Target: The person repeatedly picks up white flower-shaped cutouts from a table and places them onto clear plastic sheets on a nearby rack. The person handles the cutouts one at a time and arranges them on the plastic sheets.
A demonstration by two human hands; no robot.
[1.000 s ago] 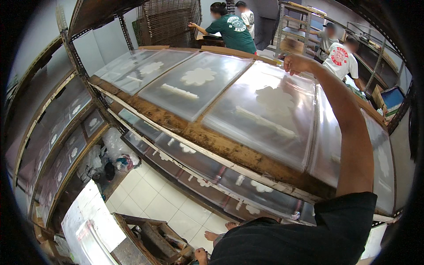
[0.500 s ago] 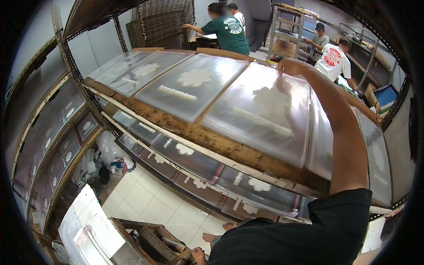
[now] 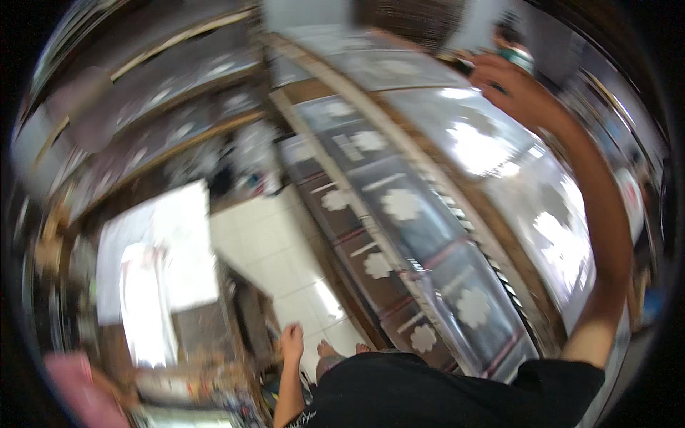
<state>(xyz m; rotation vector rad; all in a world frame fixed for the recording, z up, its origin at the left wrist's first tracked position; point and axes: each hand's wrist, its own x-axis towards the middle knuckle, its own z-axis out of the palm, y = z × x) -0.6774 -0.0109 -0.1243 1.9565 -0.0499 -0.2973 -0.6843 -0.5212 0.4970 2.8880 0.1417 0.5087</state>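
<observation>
My right arm reaches across the upper right to the top level of a wooden rack (image 3: 492, 221). There my right hand (image 3: 510, 89) is over the far edge of the glossy clear sheets (image 3: 464, 135), which carry pale flower shapes; its bent fingers are blurred, so whether they grip a sheet edge cannot be made out. My left hand (image 3: 291, 341) hangs low in front of my body with its fingers curled in, and nothing shows in it. It is nearest to a wooden worktable (image 3: 193, 332) on the left, where a white board (image 3: 182, 235) lies.
Lower rack levels hold several sheets (image 3: 403, 203) with flower and bar shapes. More loaded shelves (image 3: 164, 100) stand at the upper left. Plastic bags (image 3: 253, 153) lie on the floor by them. A person in pink (image 3: 82, 389) is at lower left, another (image 3: 510, 46) beyond the rack.
The view has swung left, bringing the worktable and board further in. My left hand has come up and more fully into view. My right hand stays at the sheets' far edge, its fingers now blurred.
</observation>
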